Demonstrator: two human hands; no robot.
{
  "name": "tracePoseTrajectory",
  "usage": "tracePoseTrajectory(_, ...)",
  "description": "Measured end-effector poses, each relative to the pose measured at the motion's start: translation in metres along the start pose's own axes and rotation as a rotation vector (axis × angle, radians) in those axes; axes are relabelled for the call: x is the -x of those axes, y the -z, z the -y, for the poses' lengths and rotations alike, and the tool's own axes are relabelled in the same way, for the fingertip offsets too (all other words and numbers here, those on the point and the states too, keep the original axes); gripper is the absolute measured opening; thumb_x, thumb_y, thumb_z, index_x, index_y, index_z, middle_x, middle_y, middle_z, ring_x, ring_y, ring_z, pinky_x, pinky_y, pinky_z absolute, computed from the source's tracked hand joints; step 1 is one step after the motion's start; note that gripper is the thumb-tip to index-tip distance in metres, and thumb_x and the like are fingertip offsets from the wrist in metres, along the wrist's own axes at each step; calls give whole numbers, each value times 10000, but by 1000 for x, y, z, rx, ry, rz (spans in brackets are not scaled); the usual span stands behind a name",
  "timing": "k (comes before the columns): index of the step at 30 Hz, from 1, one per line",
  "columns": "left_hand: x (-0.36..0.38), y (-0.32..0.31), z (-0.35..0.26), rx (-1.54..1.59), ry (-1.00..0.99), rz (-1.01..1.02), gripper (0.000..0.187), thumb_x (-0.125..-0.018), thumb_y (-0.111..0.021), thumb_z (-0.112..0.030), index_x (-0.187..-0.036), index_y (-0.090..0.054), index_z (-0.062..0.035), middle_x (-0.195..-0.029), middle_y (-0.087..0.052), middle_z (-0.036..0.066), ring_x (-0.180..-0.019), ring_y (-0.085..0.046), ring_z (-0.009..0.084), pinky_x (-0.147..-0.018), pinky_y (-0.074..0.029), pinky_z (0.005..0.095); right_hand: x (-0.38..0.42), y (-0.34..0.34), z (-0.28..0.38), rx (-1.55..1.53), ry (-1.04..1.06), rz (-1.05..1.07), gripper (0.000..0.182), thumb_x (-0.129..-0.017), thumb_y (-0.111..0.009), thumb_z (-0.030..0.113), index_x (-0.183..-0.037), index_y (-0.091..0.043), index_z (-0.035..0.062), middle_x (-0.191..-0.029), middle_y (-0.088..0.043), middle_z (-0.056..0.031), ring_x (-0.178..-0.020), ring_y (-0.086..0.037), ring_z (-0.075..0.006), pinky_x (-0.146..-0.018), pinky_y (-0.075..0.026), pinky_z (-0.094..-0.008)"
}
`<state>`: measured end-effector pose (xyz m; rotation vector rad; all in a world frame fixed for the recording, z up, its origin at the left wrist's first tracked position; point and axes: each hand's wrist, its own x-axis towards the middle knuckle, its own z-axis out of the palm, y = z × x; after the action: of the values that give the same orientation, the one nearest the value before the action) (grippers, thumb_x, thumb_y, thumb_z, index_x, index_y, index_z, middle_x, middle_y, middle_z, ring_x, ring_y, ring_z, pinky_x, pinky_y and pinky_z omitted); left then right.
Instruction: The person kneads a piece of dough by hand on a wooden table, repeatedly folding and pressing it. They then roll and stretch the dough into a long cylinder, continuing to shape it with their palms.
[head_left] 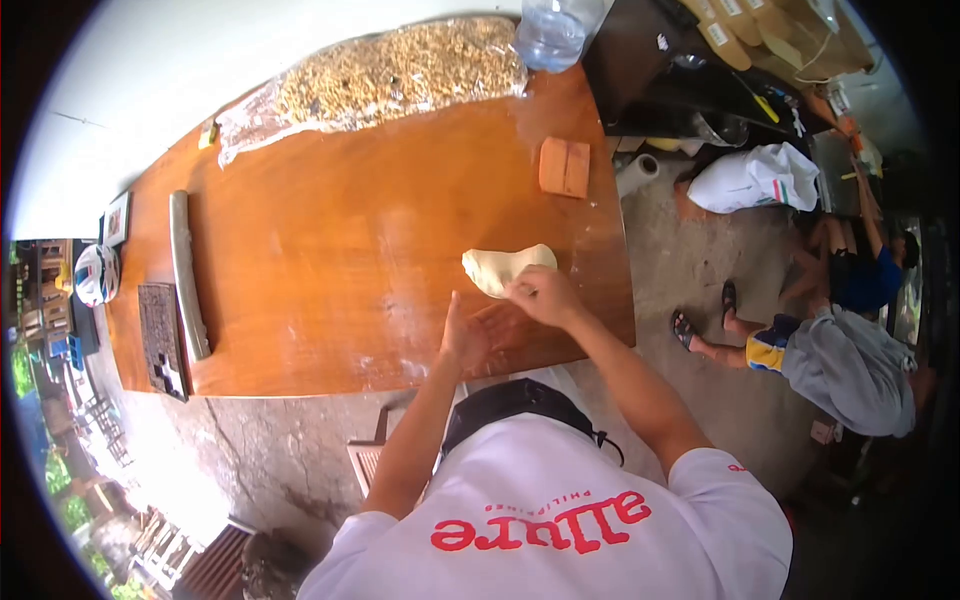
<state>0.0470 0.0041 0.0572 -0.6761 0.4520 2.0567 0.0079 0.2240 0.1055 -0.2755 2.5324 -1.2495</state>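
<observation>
A pale, flattened piece of dough [508,267] lies on the wooden table [330,240], its outline uneven. My right hand [546,297] is closed on the dough's near right edge, fingers curled in a pinch. Just below and to the left of the dough, my left hand [474,330] is open over the tabletop, thumb raised and fingers stretched toward the right. It appears apart from the dough and holds nothing. Pale smudges like flour mark the wood around my left hand.
A long rod [187,275] and a dark carved board [160,335] lie at the table's left. At the back are a plastic bag of brown flakes [400,72] and a water container [552,38]. An orange block [565,167] sits right. Two people [840,360] are beyond.
</observation>
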Motion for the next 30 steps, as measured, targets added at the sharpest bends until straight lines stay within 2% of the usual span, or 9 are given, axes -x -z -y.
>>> tracePoseTrajectory(4,-16,10,18,115,-38,-171,1102,-873,-332,-861,-1482,-368,56,-1514,-423,241,-1401,-411,370,-1153,-338,470,-18,24,-44,-228,-350,-129,279,-871,-712,295,-941,-671,28,-928,-681,-166,-875,-663,-343,-751,-518,-397)
tracePoseTrajectory(6,-20,17,18,67,-116,-99,1167,-851,-306,-891,-1539,-273,51,-1534,-395,226,-1414,-388,375,-1186,-295,467,-53,9,-60,-194,26,-791,315,-892,-693,334,-906,-688,19,-888,-691,-180,-876,-669,-358,-796,-516,-437)
tracePoseTrajectory(10,-29,6,19,107,-220,-109,1171,-837,-339,-896,-1530,-283,47,-1556,-360,233,-1405,-389,398,-1189,-299,479,-68,-3,-30,-21,201,-542,328,-916,-665,350,-898,-715,27,-861,-698,-196,-883,-675,-365,-849,-511,-466)
tracePoseTrajectory(12,-24,-20,7,267,-186,-170,1167,-826,-342,-905,-1531,-300,24,-1557,-353,236,-1413,-375,407,-1196,-279,511,-38,-3,-1,210,84,-53,315,-937,-640,336,-944,-728,34,-890,-701,-201,-889,-669,-365,-871,-503,-478)
tracePoseTrajectory(15,-21,-28,19,240,-277,-135,1070,-830,-344,-898,-1532,-359,-91,-1564,-365,189,-1426,-366,389,-1191,-261,574,1,-18,-35,-127,210,126,354,-943,-620,376,-957,-734,40,-910,-711,-193,-899,-679,-360,-869,-506,-471)
tracePoseTrajectory(18,-23,-22,29,262,-285,-130,958,-850,-351,-873,-1530,-387,-198,-1567,-390,117,-1431,-369,364,-1175,-276,604,-5,15,-26,-355,-303,166,439,-943,-591,458,-983,-749,50,-930,-726,-192,-938,-696,-341,-890,-511,-460)
tracePoseTrajectory(19,-27,-20,30,214,-310,-105,946,-855,-354,-867,-1527,-391,-202,-1564,-395,112,-1432,-369,364,-1172,-275,615,-9,2,-38,-159,-148,-100,517,-948,-565,492,-1187,-698,52,-1106,-713,-199,-1089,-666,-349,-973,-483,-463)
tracePoseTrajectory(24,-7,-9,23,109,-283,-113,945,-862,-345,-864,-1530,-385,-197,-1555,-408,125,-1416,-394,390,-1150,-313,633,26,-80,4,369,66,-306,701,-943,-584,454,-1481,-425,33,-1398,-566,-203,-1292,-526,-409,-1075,-403,-496)
tracePoseTrajectory(30,69,-66,-23,23,-450,235,864,-928,-291,-799,-1460,-474,-144,-1440,-539,126,-1306,-524,360,-1094,-426,563,76,-29,108,-602,108,-385,685,-932,-679,370,-1483,-435,45,-1462,-510,-166,-1376,-472,-295,-1147,-349,-450)
